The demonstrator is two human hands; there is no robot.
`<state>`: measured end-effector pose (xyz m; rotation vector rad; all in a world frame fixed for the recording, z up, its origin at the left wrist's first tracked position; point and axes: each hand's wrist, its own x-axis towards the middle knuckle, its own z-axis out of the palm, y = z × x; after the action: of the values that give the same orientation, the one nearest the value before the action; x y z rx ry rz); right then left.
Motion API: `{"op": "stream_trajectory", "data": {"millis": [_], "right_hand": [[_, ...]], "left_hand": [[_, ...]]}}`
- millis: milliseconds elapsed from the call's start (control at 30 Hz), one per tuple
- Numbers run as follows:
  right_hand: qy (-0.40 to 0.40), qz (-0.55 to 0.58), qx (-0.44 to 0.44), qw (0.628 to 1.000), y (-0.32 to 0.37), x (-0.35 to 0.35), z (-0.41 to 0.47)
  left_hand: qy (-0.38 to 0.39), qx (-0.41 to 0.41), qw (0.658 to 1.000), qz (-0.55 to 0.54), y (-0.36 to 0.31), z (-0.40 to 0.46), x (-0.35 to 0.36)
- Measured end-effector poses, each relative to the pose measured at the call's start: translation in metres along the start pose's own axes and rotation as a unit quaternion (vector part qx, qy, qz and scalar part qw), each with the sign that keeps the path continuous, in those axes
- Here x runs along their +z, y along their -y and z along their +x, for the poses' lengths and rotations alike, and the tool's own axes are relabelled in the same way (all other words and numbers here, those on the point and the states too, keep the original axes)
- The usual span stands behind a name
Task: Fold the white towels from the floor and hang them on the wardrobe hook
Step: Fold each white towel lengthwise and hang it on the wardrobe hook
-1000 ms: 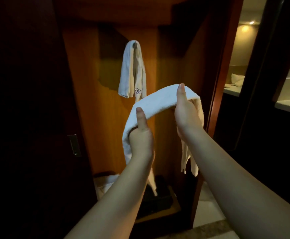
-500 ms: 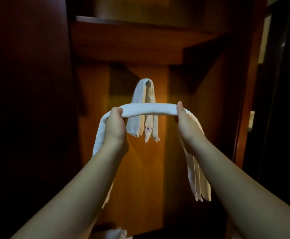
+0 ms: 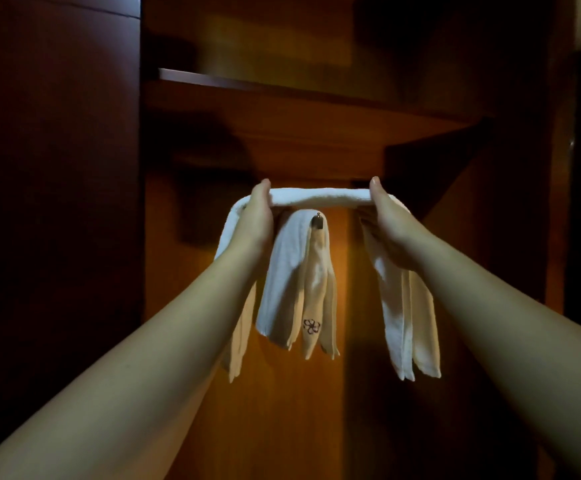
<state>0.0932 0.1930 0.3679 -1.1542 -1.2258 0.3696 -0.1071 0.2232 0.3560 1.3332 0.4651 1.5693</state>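
1. Wardrobe back panel (image 3: 247, 393): lit wood, far centre, under a shelf (image 3: 282, 88). Dark door (image 3: 53, 237) at left.
2. Folded white towel (image 3: 320, 196): stretched level between both hands, held just above the hook, ends hanging down at left and right. Likely kept taut so its middle can drop over the hook.
3. Hung towel (image 3: 292, 289): already draped on the hook, flower emblem (image 3: 311, 326) near its lower end; it hangs between the held towel's two ends.
4. Left hand (image 3: 254, 223): grasps the towel, thumb on top.
5. Right hand (image 3: 391, 226): same grasp, thumb on top, fingers beneath.
6. Hook (image 3: 318, 221): metal, small, showing through the hung towel's fold. Second towel not yet on it.
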Motion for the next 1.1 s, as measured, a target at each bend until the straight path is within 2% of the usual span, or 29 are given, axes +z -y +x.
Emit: {"op": "stream_trajectory", "data": {"millis": [100, 233, 467, 700, 867, 967, 1100], "right_hand": [[0.041, -0.03, -0.021, 0.998, -0.006, 0.002, 0.031], [0.052, -0.062, -0.035, 0.996, -0.024, 0.005, 0.079], [0.096, -0.042, -0.041, 0.994, -0.069, 0.023, 0.175], [0.126, -0.065, -0.032, 0.989, -0.112, 0.043, 0.252], [0.155, -0.053, -0.012, 0.986, -0.135, 0.061, 0.281], [0.172, -0.037, -0.007, 0.984, -0.147, 0.069, 0.288], [0.193, -0.011, 0.014, 0.981, -0.165, 0.074, 0.288]], "left_hand": [[0.017, 0.002, 1.0, -0.002, 0.009, 0.036, -0.003], [0.037, 0.017, 0.997, 0.072, 0.03, 0.087, -0.007], [0.069, 0.037, 0.988, 0.131, 0.069, 0.17, -0.007], [0.082, 0.02, 0.989, 0.122, 0.104, 0.237, -0.014], [0.083, -0.055, 0.986, 0.134, 0.122, 0.263, -0.025], [0.078, -0.04, 0.993, 0.081, 0.136, 0.276, -0.031], [0.041, -0.014, 0.997, 0.071, 0.158, 0.279, -0.036]]}}
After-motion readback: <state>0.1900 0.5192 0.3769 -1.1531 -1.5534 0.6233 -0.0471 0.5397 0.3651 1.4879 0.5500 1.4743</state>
